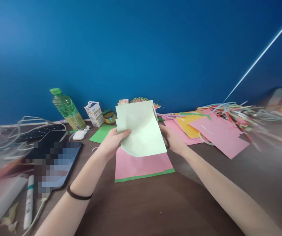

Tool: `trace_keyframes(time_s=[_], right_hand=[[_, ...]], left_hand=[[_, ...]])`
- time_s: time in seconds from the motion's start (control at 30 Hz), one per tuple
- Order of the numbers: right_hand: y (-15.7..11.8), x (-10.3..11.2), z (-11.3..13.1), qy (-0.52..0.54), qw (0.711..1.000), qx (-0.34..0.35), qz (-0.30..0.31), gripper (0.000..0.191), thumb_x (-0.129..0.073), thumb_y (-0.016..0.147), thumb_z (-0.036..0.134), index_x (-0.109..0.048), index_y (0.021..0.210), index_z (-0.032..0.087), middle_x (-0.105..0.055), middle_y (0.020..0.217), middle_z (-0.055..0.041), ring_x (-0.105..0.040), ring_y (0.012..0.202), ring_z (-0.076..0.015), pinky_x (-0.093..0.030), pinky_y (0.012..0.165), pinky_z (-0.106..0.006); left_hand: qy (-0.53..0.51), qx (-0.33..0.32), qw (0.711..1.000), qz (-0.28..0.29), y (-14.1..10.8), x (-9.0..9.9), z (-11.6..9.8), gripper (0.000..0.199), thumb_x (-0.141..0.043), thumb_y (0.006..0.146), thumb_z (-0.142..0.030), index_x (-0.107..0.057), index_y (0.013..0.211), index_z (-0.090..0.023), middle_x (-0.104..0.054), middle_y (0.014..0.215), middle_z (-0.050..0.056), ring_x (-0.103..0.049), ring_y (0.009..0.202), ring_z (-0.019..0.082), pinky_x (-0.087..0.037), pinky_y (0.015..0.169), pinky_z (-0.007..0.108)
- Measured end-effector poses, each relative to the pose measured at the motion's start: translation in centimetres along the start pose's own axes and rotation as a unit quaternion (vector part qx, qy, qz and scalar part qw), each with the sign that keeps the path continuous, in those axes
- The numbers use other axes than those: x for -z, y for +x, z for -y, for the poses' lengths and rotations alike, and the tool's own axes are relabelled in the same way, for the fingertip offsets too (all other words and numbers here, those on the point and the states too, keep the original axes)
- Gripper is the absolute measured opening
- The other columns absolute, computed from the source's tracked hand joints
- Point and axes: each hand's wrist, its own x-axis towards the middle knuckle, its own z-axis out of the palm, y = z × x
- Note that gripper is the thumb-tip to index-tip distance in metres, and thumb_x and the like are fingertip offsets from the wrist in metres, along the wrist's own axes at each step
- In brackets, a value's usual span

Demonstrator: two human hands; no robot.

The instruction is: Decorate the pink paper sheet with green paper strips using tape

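And here the left hand [112, 141] has the pale green paper [141, 131] pinched at its left edge, thumb flat on top, the paper raised above the far part of the pink sheet [141, 164] with its green strip [144, 175]. The right hand [171, 139] is up against the right edge, part-curled by the look of it, with 1 dark loop [165, 140] beside it; how far its fingers are open, or what they grip, cannot be told.

Watch that near left corner, it's bowing! Squeeze too hard and the bend could become a crease; loosen the thumb and the paper could slide onto the pink sheet. If that loop is a scissor handle, a shifting paper could mean a stray cut.

Now the blind spots: the right fingertips are behind the paper, and so is most of the folded fan [141, 99]. The stepped left edge hints at 2 layers, though that's uncertain. Far right, the paper strips [231, 111] smear into blur.
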Motion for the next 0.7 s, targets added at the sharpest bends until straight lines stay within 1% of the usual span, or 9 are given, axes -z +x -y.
trace_keyframes(time_s=[0.17,0.3,0.43,0.6,0.7], right_hand=[[0.02,0.25,0.04,-0.015,0.999,0.026,-0.018,0.011,-0.058,0.071,0.024,-0.051,0.08,0.022,-0.057,0.06,0.0002,-0.055,0.055,-0.018,-0.041,0.043,-0.026],[0.08,0.16,0.01,-0.024,0.999,0.033,-0.033,0.009,-0.056,0.073,0.025,-0.053,0.081,0.022,-0.058,0.061,-0.0001,-0.057,0.06,-0.0195,-0.043,0.047,-0.028],[0.24,0.02,-0.23,-0.029,0.998,0.036,-0.046,0.011,-0.054,0.074,0.022,-0.056,0.085,0.022,-0.06,0.063,-0.0002,-0.059,0.065,-0.0205,-0.046,0.054,-0.031],[0.29,-0.13,-0.43,-0.024,0.996,0.053,-0.067,0.023,-0.05,0.073,0.016,-0.058,0.094,0.022,-0.065,0.078,-0.0013,-0.06,0.075,-0.0214,-0.049,0.067,-0.035],[0.23,-0.14,-0.38,-0.034,0.995,0.063,-0.074,0.026,-0.05,0.073,0.016,-0.059,0.097,0.021,-0.066,0.087,-0.0026,-0.06,0.083,-0.0228,-0.048,0.073,-0.037]], left_hand=[[-0.005,0.001,1.0,0.019,-0.19,-0.19,0.07,0.039,-0.071,0.066,-0.032,-0.064,0.101,-0.016,-0.066,0.107,0.011,-0.062,0.096,0.027,-0.051,0.082,0.038],[0.001,0.006,1.0,0.023,-0.24,-0.31,0.07,0.038,-0.07,0.067,-0.033,-0.064,0.101,-0.017,-0.066,0.109,0.01,-0.062,0.098,0.027,-0.051,0.082,0.037],[0.026,0.008,0.999,0.021,-0.33,-0.41,-0.09,0.037,-0.07,0.066,-0.033,-0.065,0.099,-0.016,-0.067,0.104,0.011,-0.063,0.094,0.028,-0.052,0.079,0.038],[0.05,0.014,0.998,0.031,-0.6,-0.64,-0.4,0.042,-0.069,0.066,-0.036,-0.063,0.103,-0.016,-0.068,0.103,0.01,-0.063,0.094,0.027,-0.051,0.079,0.038],[0.048,0.017,0.998,0.033,-0.65,-0.74,-0.38,0.041,-0.069,0.066,-0.036,-0.063,0.101,-0.015,-0.068,0.101,0.01,-0.063,0.094,0.028,-0.051,0.079,0.038]])
